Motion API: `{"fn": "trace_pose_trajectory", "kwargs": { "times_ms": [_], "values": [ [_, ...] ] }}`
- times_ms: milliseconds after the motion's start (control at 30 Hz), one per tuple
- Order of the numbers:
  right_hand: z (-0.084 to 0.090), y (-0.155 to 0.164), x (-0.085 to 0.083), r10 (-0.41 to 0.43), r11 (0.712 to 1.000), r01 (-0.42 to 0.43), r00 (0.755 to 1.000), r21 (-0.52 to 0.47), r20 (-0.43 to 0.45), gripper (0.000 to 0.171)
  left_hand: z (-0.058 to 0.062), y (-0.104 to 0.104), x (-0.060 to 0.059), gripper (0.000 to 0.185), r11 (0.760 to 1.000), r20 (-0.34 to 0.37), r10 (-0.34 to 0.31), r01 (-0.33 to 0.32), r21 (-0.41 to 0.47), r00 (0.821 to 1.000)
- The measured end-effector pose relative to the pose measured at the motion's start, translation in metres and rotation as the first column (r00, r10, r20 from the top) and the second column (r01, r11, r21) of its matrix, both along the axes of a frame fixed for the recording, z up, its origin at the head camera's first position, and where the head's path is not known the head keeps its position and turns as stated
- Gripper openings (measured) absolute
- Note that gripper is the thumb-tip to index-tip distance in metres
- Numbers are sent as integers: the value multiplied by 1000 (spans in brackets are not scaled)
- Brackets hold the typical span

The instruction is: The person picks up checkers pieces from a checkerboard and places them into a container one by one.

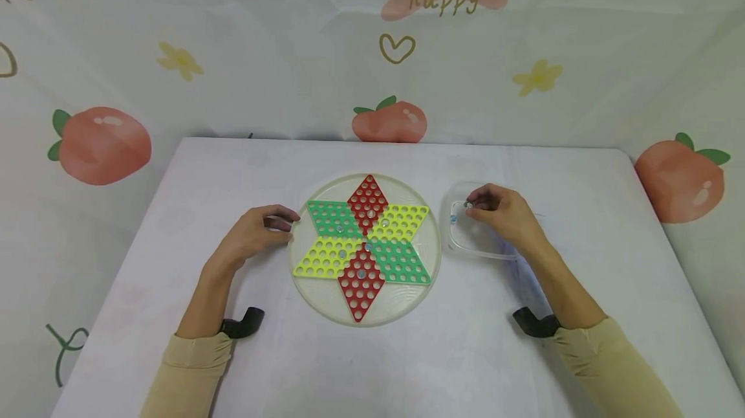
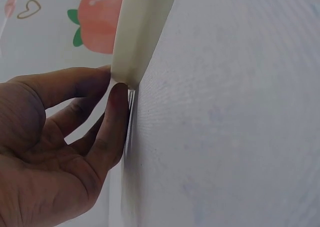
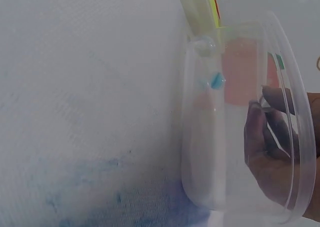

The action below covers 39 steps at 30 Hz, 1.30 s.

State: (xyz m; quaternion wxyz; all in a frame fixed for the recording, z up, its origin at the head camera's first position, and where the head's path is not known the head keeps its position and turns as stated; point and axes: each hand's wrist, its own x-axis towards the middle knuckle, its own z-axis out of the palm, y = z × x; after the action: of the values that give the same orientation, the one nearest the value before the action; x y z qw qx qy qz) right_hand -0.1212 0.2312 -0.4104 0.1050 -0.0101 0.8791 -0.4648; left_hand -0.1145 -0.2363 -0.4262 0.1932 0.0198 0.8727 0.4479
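Note:
A round clear checkers board (image 1: 372, 311) with a red, green and yellow star lies at the middle of the table, with several glass marbles (image 1: 361, 274) in its holes. My left hand (image 1: 285, 222) pinches the board's left rim (image 2: 135, 47) between thumb (image 2: 116, 112) and a finger. To the right of the board stands a clear plastic container (image 1: 465, 246). My right hand (image 1: 471, 206) reaches into it and pinches a small marble at its far left corner. In the right wrist view a blue-cored marble (image 3: 216, 80) lies inside the container (image 3: 200, 152), with my fingertips (image 3: 257, 122) showing through its wall.
The table (image 1: 407, 366) is covered with a white cloth and ends at a back edge (image 1: 407, 143) under a backdrop printed with peaches. Black wrist mounts (image 1: 244, 322) sit on both forearms.

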Motion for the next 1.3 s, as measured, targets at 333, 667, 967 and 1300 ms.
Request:
{"fn": "trace_pose_trajectory", "kwargs": {
  "times_ms": [333, 667, 967, 1300],
  "values": [
    [-6, -8, -8, 4, 992, -3, 1000, 127, -11, 25, -1, 1, 0, 36, 1000, -3, -2, 2, 10, 1000],
    [-10, -11, -12, 19, 988, -23, 1000, 153, 24, 25, -1, 3, -1, 35, 1000, -7, 1, -1, 25, 1000],
    [-12, -11, -14, 50, 982, -54, 998, 183, 27, 23, -2, 3, 0, 34, 998, -19, 10, -9, 61, 1000],
    [-12, -13, -15, 55, 970, -63, 998, 235, 43, 22, -1, 3, 1, 35, 994, -10, -1, 2, 106, 1000]
  ]
}}
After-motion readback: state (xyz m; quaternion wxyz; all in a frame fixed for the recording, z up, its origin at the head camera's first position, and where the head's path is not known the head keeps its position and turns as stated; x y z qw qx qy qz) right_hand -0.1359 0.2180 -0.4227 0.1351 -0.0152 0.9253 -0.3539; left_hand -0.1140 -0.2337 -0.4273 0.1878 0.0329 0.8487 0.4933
